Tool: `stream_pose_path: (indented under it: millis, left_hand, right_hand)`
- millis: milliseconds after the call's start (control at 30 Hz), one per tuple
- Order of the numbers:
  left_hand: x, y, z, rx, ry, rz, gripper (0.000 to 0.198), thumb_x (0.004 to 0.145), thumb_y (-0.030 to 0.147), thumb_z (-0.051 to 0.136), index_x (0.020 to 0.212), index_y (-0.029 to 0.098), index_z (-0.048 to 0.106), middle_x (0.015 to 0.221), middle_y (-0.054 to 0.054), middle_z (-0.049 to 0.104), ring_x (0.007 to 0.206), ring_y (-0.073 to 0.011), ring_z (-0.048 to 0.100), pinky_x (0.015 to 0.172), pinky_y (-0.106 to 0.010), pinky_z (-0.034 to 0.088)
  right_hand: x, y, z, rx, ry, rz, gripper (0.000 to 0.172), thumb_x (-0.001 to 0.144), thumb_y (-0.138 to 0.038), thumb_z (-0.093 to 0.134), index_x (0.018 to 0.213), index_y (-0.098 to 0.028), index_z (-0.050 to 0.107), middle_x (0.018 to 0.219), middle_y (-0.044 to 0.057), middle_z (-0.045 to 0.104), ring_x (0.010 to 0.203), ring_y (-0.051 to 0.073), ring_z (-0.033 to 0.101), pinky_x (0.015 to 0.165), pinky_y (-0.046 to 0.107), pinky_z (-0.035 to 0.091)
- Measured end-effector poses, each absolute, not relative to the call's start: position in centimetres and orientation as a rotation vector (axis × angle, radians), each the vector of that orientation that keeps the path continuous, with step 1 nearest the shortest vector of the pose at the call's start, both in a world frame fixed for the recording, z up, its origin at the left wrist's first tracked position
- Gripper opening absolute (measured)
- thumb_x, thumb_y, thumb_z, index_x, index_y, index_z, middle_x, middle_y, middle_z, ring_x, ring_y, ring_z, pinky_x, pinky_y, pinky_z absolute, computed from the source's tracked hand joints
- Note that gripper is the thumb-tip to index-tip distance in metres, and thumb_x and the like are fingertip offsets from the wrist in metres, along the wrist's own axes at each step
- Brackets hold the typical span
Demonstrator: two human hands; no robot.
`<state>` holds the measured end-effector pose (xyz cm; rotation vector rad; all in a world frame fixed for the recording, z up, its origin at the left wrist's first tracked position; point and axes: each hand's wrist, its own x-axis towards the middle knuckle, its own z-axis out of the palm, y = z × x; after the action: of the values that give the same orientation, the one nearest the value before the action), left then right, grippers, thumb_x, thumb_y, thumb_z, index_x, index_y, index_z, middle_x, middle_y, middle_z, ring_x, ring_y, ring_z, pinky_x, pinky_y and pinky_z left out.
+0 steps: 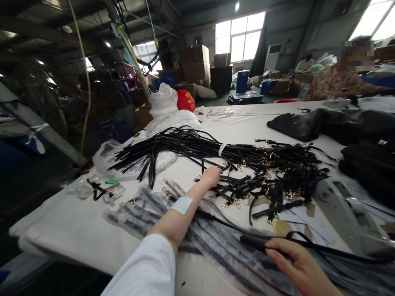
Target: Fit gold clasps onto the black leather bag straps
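My left hand (212, 176) reaches forward to the near edge of a pile of short black straps with gold-coloured clasps (236, 189). Its fingers are curled; whatever lies between them is hidden. Low on the right, my right hand (296, 259) pinches a black strap (251, 242) between thumb and fingers. Beneath both arms lie black straps in clear plastic sleeves (216, 242), with gold clasps at their far left end. Behind my left hand stretches a bundle of long black straps (173, 139), bound by a white band (222, 149).
A grey machine (345, 213) stands at the right, near papers (308, 224) and a yellow roll (281, 227). Black bags (324, 123) lie at the back right. Clear plastic (165, 100) and a red bag (185, 101) sit at the far left. Another person (333, 80) is across the table.
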<state>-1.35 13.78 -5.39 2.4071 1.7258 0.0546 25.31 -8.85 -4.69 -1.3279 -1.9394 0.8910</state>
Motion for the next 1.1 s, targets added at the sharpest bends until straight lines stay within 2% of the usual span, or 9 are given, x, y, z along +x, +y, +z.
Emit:
stream_pose_path:
  millis: [200,333,467,633,767,1100]
  left_hand:
    - [0.7,13.6,-6.9,2.487,1.624,-0.199,0.032,0.095,0.034,0.059,0.121,0.017,0.059,0.123,-0.01,0.061,0.106,-0.0225,0.062,0.09,-0.044,0.054]
    - [-2.2,12.9,-6.5,2.468,1.709,-0.322,0.032,0.095,0.034,0.059,0.122,0.016,0.059,0.123,-0.01,0.06,0.106,-0.0225,0.062,0.09,-0.044,0.054]
    - [-5.8,11.7,-5.8,2.416,1.823,-0.408,0.036,0.093,0.034,0.061,0.122,0.013,0.058,0.123,-0.012,0.06,0.106,-0.0235,0.062,0.089,-0.044,0.054]
    - [-5.9,11.2,-5.2,2.412,1.813,-0.35,0.033,0.095,0.034,0.059,0.123,0.017,0.058,0.125,-0.01,0.06,0.107,-0.0231,0.061,0.09,-0.045,0.054]
    - [-3.0,12.2,-5.6,2.374,1.781,-0.309,0.032,0.095,0.034,0.059,0.122,0.017,0.059,0.124,-0.01,0.06,0.105,-0.0223,0.062,0.089,-0.043,0.055]
    - [-0.2,13.3,-6.1,2.295,1.752,-0.191,0.032,0.095,0.034,0.059,0.122,0.017,0.059,0.125,-0.01,0.06,0.106,-0.0226,0.062,0.09,-0.043,0.054]
  right_hand:
    - [25.4,-9.7,-3.5,-1.327,-1.961,0.9,0.04,0.091,-0.05,0.051,0.078,-0.021,0.076,0.078,0.007,0.075,0.072,0.022,0.071,0.064,0.024,0.056]
    - [26.1,-10.0,-3.5,-1.367,-1.898,0.906,0.039,0.089,-0.051,0.054,0.079,-0.021,0.075,0.074,0.006,0.073,0.069,0.021,0.069,0.065,0.024,0.056]
    - [26.6,-9.9,-4.1,-1.38,-1.836,0.918,0.039,0.088,-0.052,0.056,0.083,-0.02,0.076,0.069,0.005,0.071,0.059,0.018,0.064,0.059,0.023,0.055]
    - [26.6,-10.0,-4.2,-1.35,-1.792,0.939,0.038,0.086,-0.052,0.059,0.082,-0.019,0.077,0.074,0.007,0.073,0.064,0.019,0.066,0.059,0.022,0.055]
    - [26.6,-10.6,-3.8,-1.347,-1.789,0.956,0.037,0.086,-0.052,0.06,0.083,-0.019,0.077,0.071,0.006,0.071,0.059,0.018,0.063,0.052,0.021,0.053]
    - [27.7,-11.2,-3.7,-1.36,-1.717,0.984,0.038,0.086,-0.052,0.058,0.082,-0.019,0.076,0.065,0.004,0.066,0.055,0.016,0.057,0.048,0.02,0.048]
